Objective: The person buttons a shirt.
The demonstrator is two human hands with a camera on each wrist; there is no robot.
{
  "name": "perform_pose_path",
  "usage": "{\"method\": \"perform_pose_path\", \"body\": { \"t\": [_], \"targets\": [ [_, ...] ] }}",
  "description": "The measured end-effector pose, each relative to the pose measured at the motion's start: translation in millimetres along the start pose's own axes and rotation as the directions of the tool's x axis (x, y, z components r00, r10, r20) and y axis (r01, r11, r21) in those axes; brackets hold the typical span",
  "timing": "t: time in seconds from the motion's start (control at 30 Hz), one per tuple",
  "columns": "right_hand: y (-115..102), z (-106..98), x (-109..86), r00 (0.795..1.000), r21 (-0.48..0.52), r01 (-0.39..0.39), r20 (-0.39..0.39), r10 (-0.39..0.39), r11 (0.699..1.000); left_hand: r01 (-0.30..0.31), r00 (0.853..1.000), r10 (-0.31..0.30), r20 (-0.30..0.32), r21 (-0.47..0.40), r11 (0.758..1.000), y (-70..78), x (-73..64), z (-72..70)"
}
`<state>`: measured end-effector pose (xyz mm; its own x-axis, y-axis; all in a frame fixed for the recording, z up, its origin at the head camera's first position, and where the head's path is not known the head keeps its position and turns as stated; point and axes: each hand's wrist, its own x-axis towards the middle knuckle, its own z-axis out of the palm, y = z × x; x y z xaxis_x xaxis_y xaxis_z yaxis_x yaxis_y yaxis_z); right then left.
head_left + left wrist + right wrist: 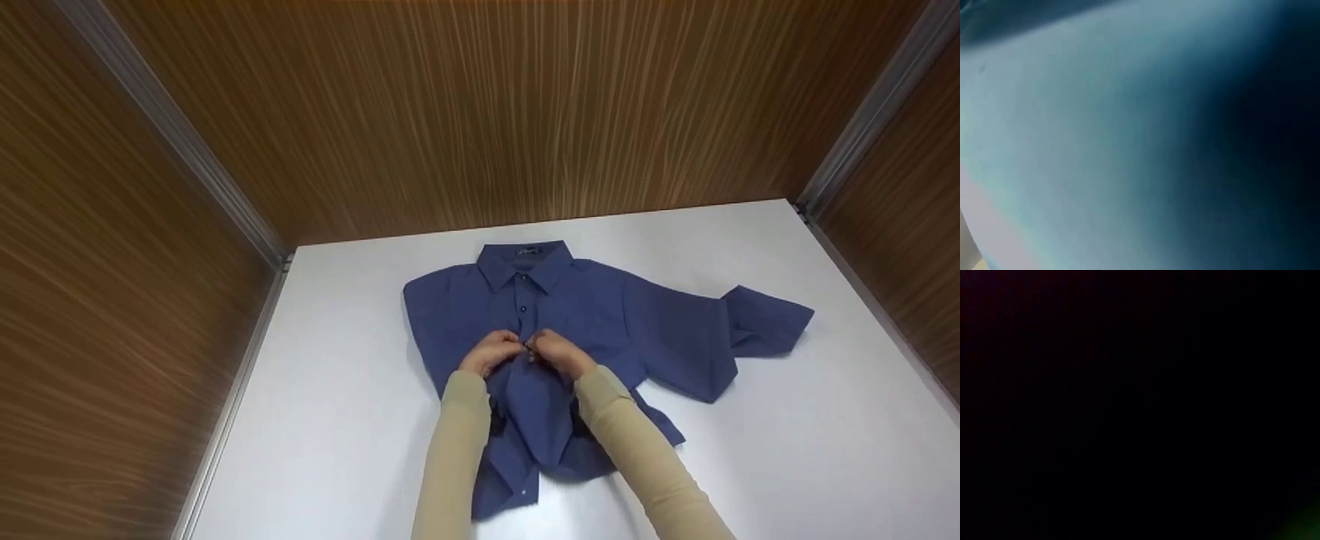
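Note:
A dark blue button-up shirt lies front side up, its collar toward the back wall. Dark buttons run down the front placket from the collar. At mid-chest my left hand pinches one edge of the placket. Fingertips almost meeting it, my right hand pinches the other edge beside a dark button. Below the hands the front cloth is lifted and bunched. Blurred cloth fills most of the left wrist view, and the right wrist view is almost wholly black.
The white table carries the shirt. One sleeve stretches right and folds back at the cuff; the left one is out of sight. Wood-grain panels with metal edge strips wall in the back and both sides.

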<state>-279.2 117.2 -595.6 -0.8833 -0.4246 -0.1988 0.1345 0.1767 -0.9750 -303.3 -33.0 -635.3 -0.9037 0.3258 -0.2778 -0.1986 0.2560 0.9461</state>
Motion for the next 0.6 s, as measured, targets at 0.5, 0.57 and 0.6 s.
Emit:
{"method": "perform_pose_path", "body": {
  "t": [0.5, 0.57, 0.6],
  "targets": [
    [-39, 23, -29.9, 0.969, -0.081, -0.13, -0.223, 0.109, 0.988, -0.016, 0.998, 0.003, 0.064, 0.2, 0.98, 64.0, -102.2, 7.4],
    [-35, 24, -34.5, 0.959, -0.121, -0.105, -0.274, 0.069, 0.987, -0.031, 0.996, 0.015, 0.082, 0.201, 0.979, 64.7, -108.0, 8.9],
    [-36, 25, -40.1, 0.955, -0.157, -0.085, -0.293, 0.036, 0.984, -0.039, 0.996, 0.023, 0.09, 0.178, 0.983, 64.8, -111.3, 9.9]
  ]
}}
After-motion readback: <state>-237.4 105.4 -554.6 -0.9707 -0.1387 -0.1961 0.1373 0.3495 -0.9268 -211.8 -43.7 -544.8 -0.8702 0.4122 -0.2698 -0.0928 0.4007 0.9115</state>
